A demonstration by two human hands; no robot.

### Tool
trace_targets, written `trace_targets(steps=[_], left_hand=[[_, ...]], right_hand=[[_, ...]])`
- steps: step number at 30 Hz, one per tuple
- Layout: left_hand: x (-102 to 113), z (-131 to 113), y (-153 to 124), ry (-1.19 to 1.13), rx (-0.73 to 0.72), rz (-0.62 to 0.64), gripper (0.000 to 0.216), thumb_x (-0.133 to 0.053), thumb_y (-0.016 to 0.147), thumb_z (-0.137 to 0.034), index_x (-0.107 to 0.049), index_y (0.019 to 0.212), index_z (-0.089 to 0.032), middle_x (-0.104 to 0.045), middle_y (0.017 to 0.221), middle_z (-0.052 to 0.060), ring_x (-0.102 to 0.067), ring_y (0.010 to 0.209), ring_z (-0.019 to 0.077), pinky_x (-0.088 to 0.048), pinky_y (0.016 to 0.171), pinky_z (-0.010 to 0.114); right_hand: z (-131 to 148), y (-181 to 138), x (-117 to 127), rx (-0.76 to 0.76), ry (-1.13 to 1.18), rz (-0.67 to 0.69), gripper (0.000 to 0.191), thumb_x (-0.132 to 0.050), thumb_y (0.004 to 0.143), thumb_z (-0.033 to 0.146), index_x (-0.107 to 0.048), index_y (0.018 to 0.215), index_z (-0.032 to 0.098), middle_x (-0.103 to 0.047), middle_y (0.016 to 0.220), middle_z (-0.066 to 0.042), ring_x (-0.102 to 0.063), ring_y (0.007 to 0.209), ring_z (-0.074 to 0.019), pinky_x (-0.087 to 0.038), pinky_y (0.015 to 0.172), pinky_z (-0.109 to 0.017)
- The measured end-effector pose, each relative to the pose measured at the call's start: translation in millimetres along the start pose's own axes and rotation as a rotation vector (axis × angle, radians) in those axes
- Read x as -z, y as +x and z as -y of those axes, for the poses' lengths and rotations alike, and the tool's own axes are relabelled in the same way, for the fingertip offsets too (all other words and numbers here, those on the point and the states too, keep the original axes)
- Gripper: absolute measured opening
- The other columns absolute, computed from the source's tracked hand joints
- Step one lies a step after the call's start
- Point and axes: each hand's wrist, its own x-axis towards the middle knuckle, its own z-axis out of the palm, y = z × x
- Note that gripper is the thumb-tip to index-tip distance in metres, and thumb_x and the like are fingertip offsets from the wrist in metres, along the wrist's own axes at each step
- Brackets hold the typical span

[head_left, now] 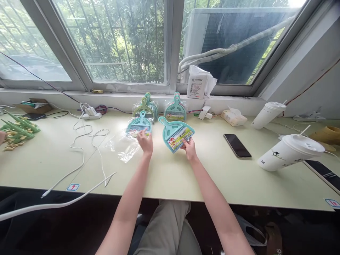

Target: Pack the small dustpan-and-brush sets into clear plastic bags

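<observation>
My right hand (189,148) grips the lower edge of a teal dustpan (166,131) with a brush and a yellow-green printed label set in it. The dustpan is tilted, its handle pointing up and left. My left hand (146,142) is in front of a second teal dustpan set (140,123), fingers partly bent and apart; whether they touch it is unclear. Crumpled clear plastic wrap (127,150) lies on the table left of that hand. Behind stand more wrapped dustpan sets, a green one (143,106) at left and a stack of teal ones (175,108) at right.
White cables (83,152) trail over the left of the table (170,180). A phone (237,145), a tissue pack (233,116) and two white cups (289,150) (268,114) stand or lie on the right. Green spiky objects (20,129) lie far left, beside another person's hand (2,136).
</observation>
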Motion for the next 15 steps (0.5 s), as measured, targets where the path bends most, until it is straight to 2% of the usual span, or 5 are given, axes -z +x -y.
trace_targets(steps=[2, 5, 8, 11, 15], left_hand=[[11, 8, 8, 0.242, -0.006, -0.27, 0.044, -0.052, 0.082, -0.024, -0.049, 0.126, -0.021, -0.038, 0.14, 0.016, -0.029, 0.134, 0.0327, -0.028, 0.105, 0.05], [22, 24, 17, 0.406, 0.136, -0.423, 0.06, -0.058, 0.077, -0.023, -0.037, 0.133, -0.017, -0.034, 0.143, 0.02, -0.027, 0.134, 0.0342, -0.027, 0.103, 0.053], [28, 37, 24, 0.472, 0.187, -0.301, 0.056, -0.061, 0.072, -0.016, -0.045, 0.126, -0.016, -0.047, 0.132, 0.021, -0.034, 0.129, 0.0366, -0.023, 0.103, 0.057], [32, 43, 26, 0.536, 0.096, -0.144, 0.043, -0.047, 0.073, -0.002, -0.058, 0.112, -0.017, -0.06, 0.113, 0.018, -0.044, 0.122, 0.0356, -0.025, 0.102, 0.058], [36, 39, 24, 0.594, 0.027, -0.094, 0.051, -0.038, 0.071, 0.006, -0.062, 0.109, -0.018, -0.052, 0.129, 0.016, -0.049, 0.119, 0.0299, -0.041, 0.095, 0.044]], right_hand=[[-1, 1, 3, 0.0, -0.001, -0.016, 0.05, -0.07, 0.069, 0.049, -0.047, 0.106, 0.024, -0.066, 0.102, -0.004, -0.069, 0.082, -0.0205, -0.059, 0.071, -0.038], [-2, 1, 6, 0.0, 0.015, -0.026, 0.05, -0.07, 0.069, 0.047, -0.047, 0.107, 0.024, -0.067, 0.102, -0.004, -0.069, 0.08, -0.0206, -0.059, 0.071, -0.039], [-2, 0, 7, 0.002, 0.018, -0.038, 0.046, -0.07, 0.071, 0.044, -0.048, 0.106, 0.024, -0.067, 0.101, -0.004, -0.069, 0.08, -0.0205, -0.06, 0.071, -0.039], [-3, 1, 8, -0.001, 0.013, -0.048, 0.043, -0.07, 0.071, 0.042, -0.049, 0.104, 0.024, -0.068, 0.1, -0.004, -0.069, 0.08, -0.0202, -0.06, 0.07, -0.038], [-5, 2, 9, -0.005, 0.009, -0.078, 0.04, -0.069, 0.072, 0.038, -0.05, 0.104, 0.024, -0.068, 0.099, -0.003, -0.069, 0.08, -0.0196, -0.06, 0.07, -0.037]])
